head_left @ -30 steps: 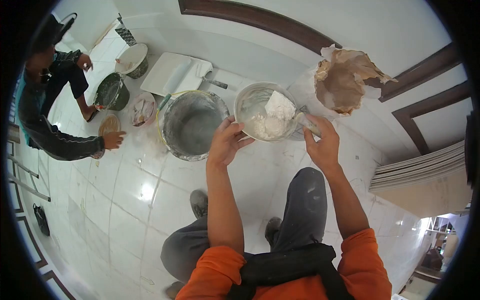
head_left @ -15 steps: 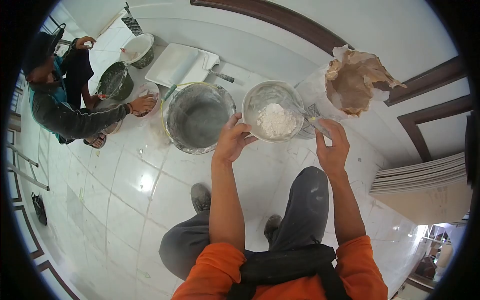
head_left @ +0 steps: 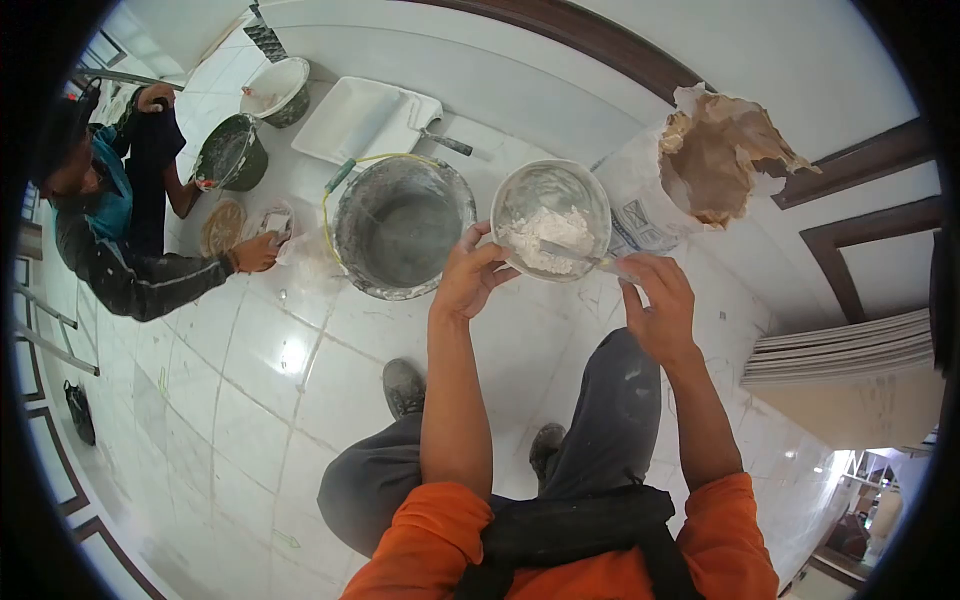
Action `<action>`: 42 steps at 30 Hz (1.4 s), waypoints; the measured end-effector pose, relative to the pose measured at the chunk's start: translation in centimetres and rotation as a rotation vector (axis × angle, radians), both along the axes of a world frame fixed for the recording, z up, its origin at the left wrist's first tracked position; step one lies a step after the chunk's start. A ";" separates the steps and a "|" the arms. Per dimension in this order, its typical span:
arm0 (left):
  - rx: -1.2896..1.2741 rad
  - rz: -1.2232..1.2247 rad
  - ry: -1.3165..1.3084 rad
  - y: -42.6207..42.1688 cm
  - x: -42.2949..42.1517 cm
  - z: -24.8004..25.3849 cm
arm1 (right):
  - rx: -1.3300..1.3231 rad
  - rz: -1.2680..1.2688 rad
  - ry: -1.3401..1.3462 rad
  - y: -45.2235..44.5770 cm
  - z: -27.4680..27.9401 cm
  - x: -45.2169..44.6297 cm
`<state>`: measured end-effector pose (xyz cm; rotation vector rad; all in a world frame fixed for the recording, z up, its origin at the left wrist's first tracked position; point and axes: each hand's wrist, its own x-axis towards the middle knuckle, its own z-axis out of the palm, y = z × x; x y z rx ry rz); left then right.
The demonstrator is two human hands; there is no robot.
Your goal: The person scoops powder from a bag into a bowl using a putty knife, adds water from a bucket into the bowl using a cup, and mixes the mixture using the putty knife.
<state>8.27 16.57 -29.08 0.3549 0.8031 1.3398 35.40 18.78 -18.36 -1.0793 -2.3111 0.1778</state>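
While the left hand (head_left: 464, 282) grips the bowl (head_left: 552, 184) at its left rim, thumb on top and fingers beneath, the right hand (head_left: 662, 300) is closed on the scraper (head_left: 565, 250) at its handle end, blade down in the powder (head_left: 548, 229). Bowl is held up in front of the person, between bucket (head_left: 405, 290) and bag (head_left: 705, 160), roughly level. Probably light to moderate, wall likely firm or slightly flexible; material can't be told. Powder looks dry, loose and lumpy, so it would likely spill on a tilt; dusty rim might be a bit slippery. Best hold: rim plus support underneath, scraper by its handle, off the thin blade. Left side is tight, bucket rim near the left fingers; far right side has the bag, its torn edge ragged and likely easy to rip. Tray (head_left: 325, 148) and roller (head_left: 450, 144) lie beyond the bucket by the wall (head_left: 560, 90). More room on the near side, over floor (head_left: 505, 400) between the shoes. Co-worker's hand (head_left: 257, 253) is well apart, at a tub (head_left: 283, 215) past the bucket.
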 end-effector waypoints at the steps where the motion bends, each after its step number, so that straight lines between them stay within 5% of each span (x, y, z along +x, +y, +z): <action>1: 0.001 -0.002 -0.001 0.0 0.1 -0.1 | 0.016 -0.024 -0.002 0.2 0.1 0.2; 11: -0.014 0.015 -0.068 -0.2 0.2 -1.3 | 0.092 -0.074 0.061 0.4 3.9 2.0; 17: -0.036 0.028 -0.062 -0.3 -0.1 -1.7 | 0.321 -0.352 -0.547 7.1 14.1 5.8; 23: -0.018 0.010 -0.036 -0.2 -0.2 -1.0 | -0.061 -0.389 -1.128 18.9 7.0 3.2; 26: -0.013 0.025 -0.039 -0.4 -0.3 -1.0 | -0.089 -0.211 -0.935 21.9 0.9 5.4; 32: -0.002 0.055 -0.052 -0.7 -0.4 -0.3 | -0.407 -0.045 -0.739 20.8 0.9 4.5; 42: -0.017 0.064 -0.014 -0.3 -0.4 -0.4 | -0.733 -0.218 -0.555 19.3 5.8 5.8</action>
